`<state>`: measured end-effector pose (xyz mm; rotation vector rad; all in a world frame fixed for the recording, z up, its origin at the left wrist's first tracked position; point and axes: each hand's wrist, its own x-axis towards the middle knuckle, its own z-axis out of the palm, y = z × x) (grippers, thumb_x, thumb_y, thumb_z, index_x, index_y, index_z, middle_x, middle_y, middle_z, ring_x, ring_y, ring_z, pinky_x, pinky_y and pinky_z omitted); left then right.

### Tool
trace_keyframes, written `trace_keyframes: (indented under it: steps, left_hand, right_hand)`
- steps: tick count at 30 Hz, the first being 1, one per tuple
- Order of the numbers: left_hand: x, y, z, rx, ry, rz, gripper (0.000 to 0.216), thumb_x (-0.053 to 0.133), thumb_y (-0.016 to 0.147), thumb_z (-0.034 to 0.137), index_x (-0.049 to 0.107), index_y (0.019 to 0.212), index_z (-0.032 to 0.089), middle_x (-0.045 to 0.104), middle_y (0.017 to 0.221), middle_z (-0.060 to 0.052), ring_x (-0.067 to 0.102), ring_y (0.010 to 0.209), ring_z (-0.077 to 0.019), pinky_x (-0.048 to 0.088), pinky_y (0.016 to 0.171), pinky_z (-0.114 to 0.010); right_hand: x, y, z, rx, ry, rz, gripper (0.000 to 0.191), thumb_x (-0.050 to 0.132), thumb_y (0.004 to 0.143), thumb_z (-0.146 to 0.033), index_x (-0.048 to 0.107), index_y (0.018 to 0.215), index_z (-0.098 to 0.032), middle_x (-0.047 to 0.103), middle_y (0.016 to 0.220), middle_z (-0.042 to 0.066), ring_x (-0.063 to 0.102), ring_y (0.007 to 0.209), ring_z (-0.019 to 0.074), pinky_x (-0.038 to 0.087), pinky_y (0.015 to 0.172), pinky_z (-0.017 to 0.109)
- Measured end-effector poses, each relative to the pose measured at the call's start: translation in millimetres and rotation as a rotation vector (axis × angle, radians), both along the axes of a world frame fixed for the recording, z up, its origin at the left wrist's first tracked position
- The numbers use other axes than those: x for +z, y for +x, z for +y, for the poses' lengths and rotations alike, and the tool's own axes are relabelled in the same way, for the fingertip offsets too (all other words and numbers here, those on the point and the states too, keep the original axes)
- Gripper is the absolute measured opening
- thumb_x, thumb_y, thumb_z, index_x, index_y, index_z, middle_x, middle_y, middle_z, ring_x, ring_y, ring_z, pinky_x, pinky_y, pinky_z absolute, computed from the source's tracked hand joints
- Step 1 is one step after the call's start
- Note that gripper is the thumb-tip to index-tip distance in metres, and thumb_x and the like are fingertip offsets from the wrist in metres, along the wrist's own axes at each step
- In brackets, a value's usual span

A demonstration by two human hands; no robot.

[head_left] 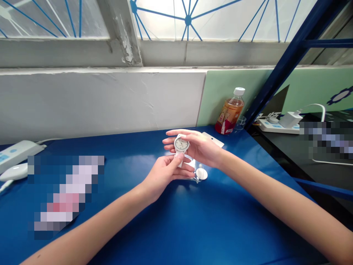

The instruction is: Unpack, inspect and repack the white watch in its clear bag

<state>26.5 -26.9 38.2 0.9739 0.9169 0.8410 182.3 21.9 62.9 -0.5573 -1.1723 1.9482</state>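
A white wristwatch [181,144] with a round pale dial is held up above the blue table [193,221]. My right hand [200,147] cradles the watch from behind, its fingers stretched leftward around the case. My left hand [165,173] pinches the lower strap of the watch between thumb and fingers. Just below the hands a small clear plastic stand with a white round pad [201,174] lies on the table.
A bottle of orange-red drink [230,112] stands at the back right beside a white card [213,140]. A white power strip with a charger [281,123] sits on the dark side surface. A white mouse [13,171] and a white device [16,152] lie far left.
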Motion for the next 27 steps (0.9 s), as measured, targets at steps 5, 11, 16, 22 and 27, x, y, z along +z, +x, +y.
trace_keyframes:
  steps: [5,11,16,22,27]
  left_hand:
    - [1.5,-6,5,0.089,0.206,0.163,0.042,0.069,0.084,0.052,0.07,0.096,0.011,0.075,0.093,-0.013,0.073,0.09,-0.0274,0.057,0.084,-0.037]
    - [-0.6,-19,15,0.263,0.707,0.583,0.032,0.058,0.093,0.045,0.072,0.099,0.017,0.076,0.089,-0.005,0.071,0.083,-0.0223,0.056,0.076,-0.031]
    - [-12.1,-27,20,0.372,1.242,0.848,0.026,0.057,0.094,0.028,0.068,0.115,0.016,0.074,0.104,-0.008,0.07,0.09,-0.0206,0.054,0.081,-0.029]
    - [-23.6,-22,11,0.138,1.456,0.848,0.031,0.054,0.097,0.024,0.059,0.127,0.018,0.072,0.108,-0.009,0.07,0.094,-0.0194,0.057,0.083,-0.03]
    - [-18.7,-25,14,-0.17,1.34,0.966,0.063,0.07,0.085,0.037,0.047,0.139,0.017,0.058,0.135,-0.015,0.055,0.124,-0.0311,0.048,0.102,-0.047]
  right_hand:
    - [0.9,-1,3,-0.118,0.071,-0.069,0.022,0.055,0.088,-0.022,0.072,0.101,-0.015,0.074,0.104,0.011,0.067,0.101,0.0218,0.051,0.093,0.038]
    - [5.8,5,5,-0.322,0.395,-0.371,0.022,0.055,0.092,-0.031,0.072,0.095,-0.018,0.071,0.101,0.006,0.063,0.101,0.02,0.046,0.097,0.036]
    - [4.1,24,-13,-0.306,0.52,-0.585,0.041,0.044,0.097,-0.05,0.07,0.1,-0.019,0.065,0.069,0.002,0.063,0.071,0.0172,0.051,0.073,0.032]
    - [-18.2,43,-43,-0.404,0.491,-0.673,0.027,0.067,0.085,-0.041,0.072,0.1,-0.019,0.066,0.071,0.002,0.057,0.058,0.0145,0.046,0.055,0.028]
    - [-37.9,57,-45,-0.567,0.556,-0.723,0.021,0.065,0.084,-0.035,0.074,0.095,-0.02,0.069,0.083,0.005,0.06,0.068,0.0173,0.05,0.061,0.03]
